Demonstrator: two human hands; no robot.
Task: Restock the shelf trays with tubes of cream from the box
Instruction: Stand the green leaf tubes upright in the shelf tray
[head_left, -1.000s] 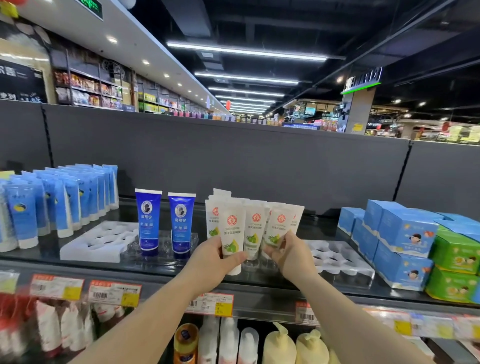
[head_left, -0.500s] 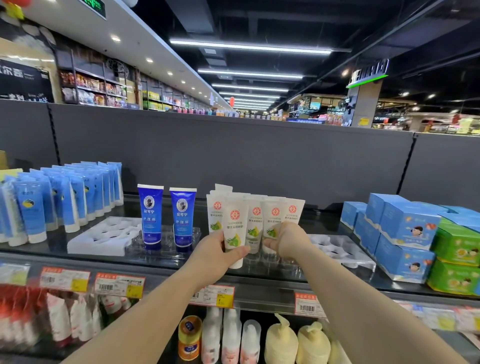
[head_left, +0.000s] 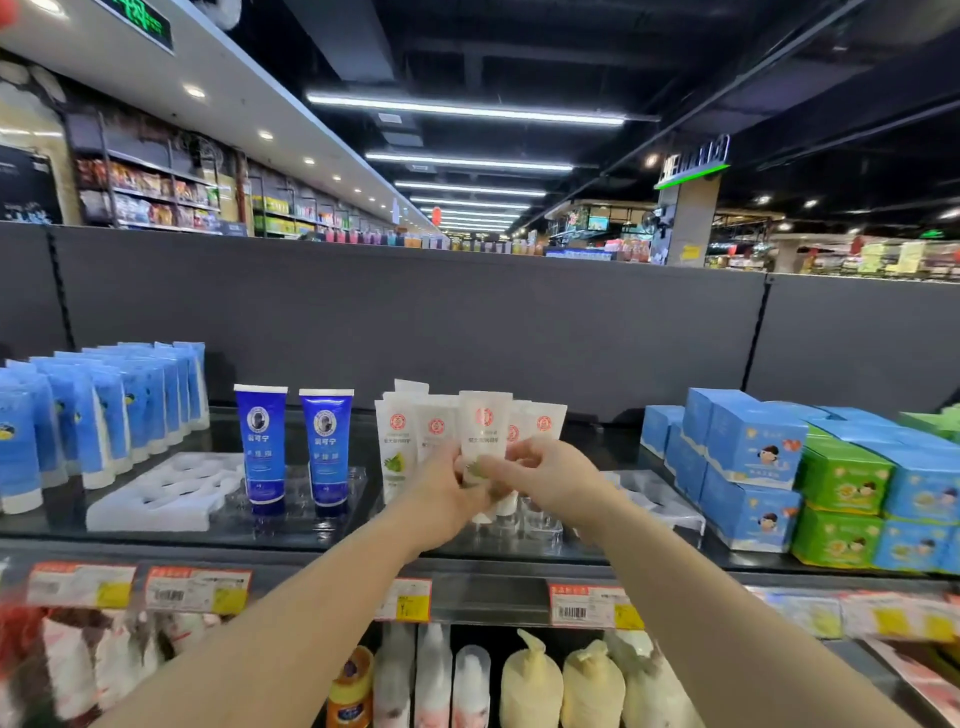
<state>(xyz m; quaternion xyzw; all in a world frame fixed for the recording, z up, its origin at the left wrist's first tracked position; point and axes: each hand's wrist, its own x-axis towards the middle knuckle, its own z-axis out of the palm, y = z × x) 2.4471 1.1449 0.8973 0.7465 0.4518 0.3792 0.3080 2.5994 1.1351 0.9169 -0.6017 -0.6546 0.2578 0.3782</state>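
Left hand (head_left: 448, 488) and right hand (head_left: 545, 480) together grip one white tube (head_left: 484, 426), upright between them.

Both hands (head_left: 540, 480) apparently now hold one lifted tube (head_left: 484, 431).

Dark blue tubes (head_left: 260, 447): white Chinese characters, blurred. Price tags (head_left: 197, 590): barcodes, unreadable.
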